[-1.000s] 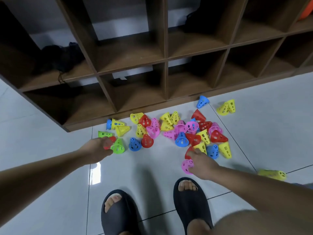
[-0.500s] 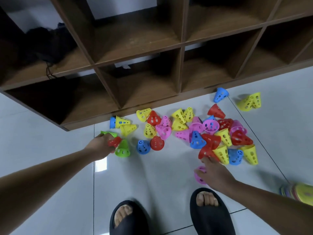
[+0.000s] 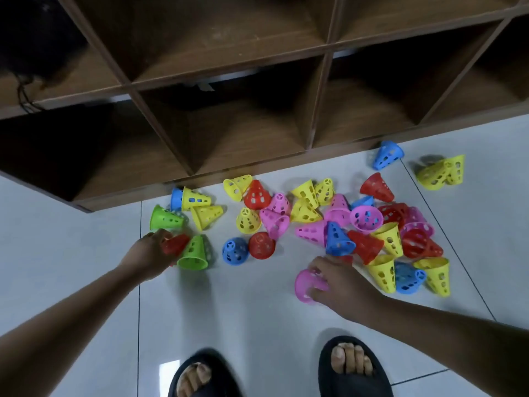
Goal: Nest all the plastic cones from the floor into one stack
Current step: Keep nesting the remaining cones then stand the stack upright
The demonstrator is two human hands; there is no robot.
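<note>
Several perforated plastic cones in red, yellow, pink, blue and green lie scattered on the grey tiled floor in front of a wooden shelf. My left hand (image 3: 150,253) grips a red cone (image 3: 176,243) that lies beside a green cone (image 3: 194,252). Another green cone (image 3: 165,218) lies just above it. My right hand (image 3: 340,285) holds a pink cone (image 3: 305,285) at the near edge of the big pile (image 3: 369,227). A blue cone (image 3: 235,251) and a red cone (image 3: 262,245) sit between my hands.
A dark brown cubby shelf (image 3: 252,116) stands at the floor's far edge, close behind the cones. Two yellow cones (image 3: 442,173) and a blue cone (image 3: 388,155) lie apart at the right. My feet in black slippers (image 3: 353,368) stand below the hands.
The camera has dipped closer to the floor. My left hand closed around the red cone by the green one. My right hand kept its hold on the pink cone.
</note>
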